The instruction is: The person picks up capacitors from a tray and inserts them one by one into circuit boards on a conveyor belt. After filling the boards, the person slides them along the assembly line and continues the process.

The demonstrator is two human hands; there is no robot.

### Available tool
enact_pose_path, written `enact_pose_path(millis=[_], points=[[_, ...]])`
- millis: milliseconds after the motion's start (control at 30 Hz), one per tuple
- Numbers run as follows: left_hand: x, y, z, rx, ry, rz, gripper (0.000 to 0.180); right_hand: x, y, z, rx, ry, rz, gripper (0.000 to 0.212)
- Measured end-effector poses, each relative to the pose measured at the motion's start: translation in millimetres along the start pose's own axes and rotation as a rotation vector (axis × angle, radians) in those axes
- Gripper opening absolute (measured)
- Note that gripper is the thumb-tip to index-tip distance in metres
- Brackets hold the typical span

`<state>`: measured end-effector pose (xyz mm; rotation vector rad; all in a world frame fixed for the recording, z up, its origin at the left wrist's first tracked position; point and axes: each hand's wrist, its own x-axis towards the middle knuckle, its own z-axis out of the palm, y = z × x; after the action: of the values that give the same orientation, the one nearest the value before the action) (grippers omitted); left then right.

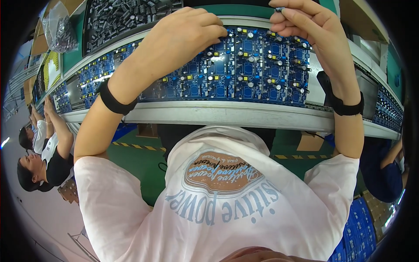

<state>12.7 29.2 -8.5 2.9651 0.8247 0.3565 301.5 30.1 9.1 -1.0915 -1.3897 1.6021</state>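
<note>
Blue circuit boards [220, 89] lie in a joined panel across the line in front of me, bearing silver capacitors, yellow blocks and other small parts. My left hand [185, 37] reaches over the panel's far edge with its fingers bent together at a board; whatever they may hold is hidden. My right hand [312, 26] is raised over the panel's far right part, pinching a small black cylindrical capacitor [279, 9] between thumb and finger. Both wrists wear black bands. Beyond my left forearm, a heap of similar black capacitors [120, 19] fills a dark tray.
A metal rail [209, 112] runs along the near side of the line. A clear plastic bag [60, 30] of dark parts stands at the far left. More boards [388, 107] lie farther right. Co-workers [48, 161] sit along the left, and another person [379, 170] is at right.
</note>
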Motion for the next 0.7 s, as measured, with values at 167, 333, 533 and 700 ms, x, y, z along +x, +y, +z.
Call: enact_pose_path(millis=[167, 333, 533, 700], points=[[-7, -37, -10, -0.722, 0.697, 0.001, 0.013, -5, -5, 11, -0.037, -0.026, -0.03, 0.015], [0, -57, -42, 0.042, 0.101, -0.314, 0.013, 51, 67, 14, 0.663, -0.598, -0.945, 0.01], [-1, -68, -38, 0.134, -0.084, -0.301, 0.017, -8, 28, 21, -0.298, -0.058, -0.253, 0.012], [-1, -31, -52, -0.046, 0.218, -0.379, 0.02, -7, 23, 47, -0.824, -0.18, -0.395, 0.008]])
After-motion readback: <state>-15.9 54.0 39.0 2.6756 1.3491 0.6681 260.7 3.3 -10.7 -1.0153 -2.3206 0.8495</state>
